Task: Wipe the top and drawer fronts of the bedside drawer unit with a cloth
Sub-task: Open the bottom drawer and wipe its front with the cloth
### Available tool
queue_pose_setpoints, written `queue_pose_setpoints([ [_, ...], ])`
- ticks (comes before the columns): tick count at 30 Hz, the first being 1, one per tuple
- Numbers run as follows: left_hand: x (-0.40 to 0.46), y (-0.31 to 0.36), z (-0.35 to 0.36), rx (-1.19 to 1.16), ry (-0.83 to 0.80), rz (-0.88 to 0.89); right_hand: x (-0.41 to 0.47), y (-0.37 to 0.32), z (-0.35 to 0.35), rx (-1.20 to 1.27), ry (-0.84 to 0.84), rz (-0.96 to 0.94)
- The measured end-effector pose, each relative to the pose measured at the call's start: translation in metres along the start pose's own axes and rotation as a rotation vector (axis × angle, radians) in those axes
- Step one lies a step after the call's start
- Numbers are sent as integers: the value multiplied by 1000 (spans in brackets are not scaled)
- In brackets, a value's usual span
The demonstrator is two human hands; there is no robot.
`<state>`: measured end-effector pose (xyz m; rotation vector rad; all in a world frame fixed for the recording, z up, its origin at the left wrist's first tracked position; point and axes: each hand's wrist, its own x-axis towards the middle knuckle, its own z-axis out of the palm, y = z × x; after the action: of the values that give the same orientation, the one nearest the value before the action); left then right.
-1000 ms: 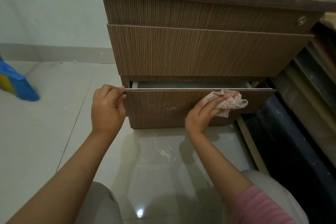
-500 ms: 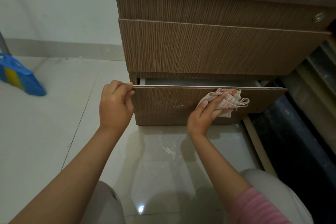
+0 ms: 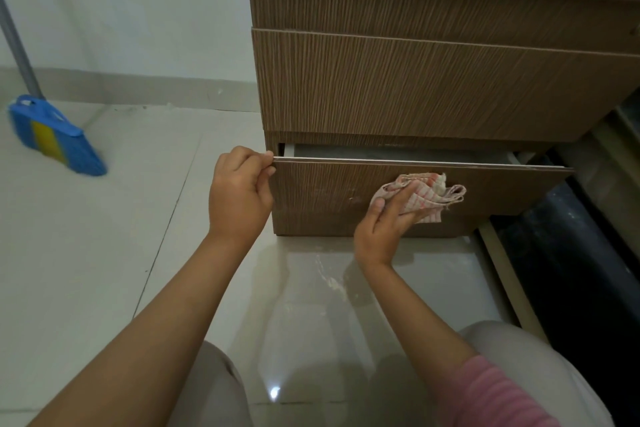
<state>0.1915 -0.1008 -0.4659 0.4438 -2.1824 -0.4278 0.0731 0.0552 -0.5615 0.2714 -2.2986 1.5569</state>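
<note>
A brown wood-grain drawer unit (image 3: 433, 87) stands on the pale tile floor against the wall. Its bottom drawer (image 3: 322, 184) is pulled out a little, and the two drawers above it are closed. My left hand (image 3: 239, 194) grips the top left corner of that drawer front, fingers curled over the edge. A crumpled pink-and-white checked cloth (image 3: 429, 196) lies against the middle of the drawer front, pressed there by the fingers of my right hand (image 3: 384, 225).
A blue and yellow broom (image 3: 55, 135) with a grey handle leans at the far left on the floor. To the right of the unit runs a dark gap with a pale frame rail (image 3: 509, 274). My knees show at the bottom edge.
The view has shifted left, so the unit sits further right in frame. My right hand has slid the cloth slightly down and left on the drawer front. My left hand keeps its grip.
</note>
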Motion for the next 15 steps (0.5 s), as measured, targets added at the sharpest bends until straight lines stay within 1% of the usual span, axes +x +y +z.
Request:
queue_pose_setpoints([
  [3,1,-1,0,-8,3,12,9,-9,-8,37,50,54],
  [7,1,0,0,-20,7,8,3,-37,5,85,69,-2],
  [11,2,-2,-1,-28,-5,12,-25,-65,39,112,28,-104],
  [13,3,-4,-1,-29,-5,18,-41,-66,54,113,-7,-93],
  [15,4,-4,-1,-34,-2,18,-52,-58,62,119,-34,-35],
])
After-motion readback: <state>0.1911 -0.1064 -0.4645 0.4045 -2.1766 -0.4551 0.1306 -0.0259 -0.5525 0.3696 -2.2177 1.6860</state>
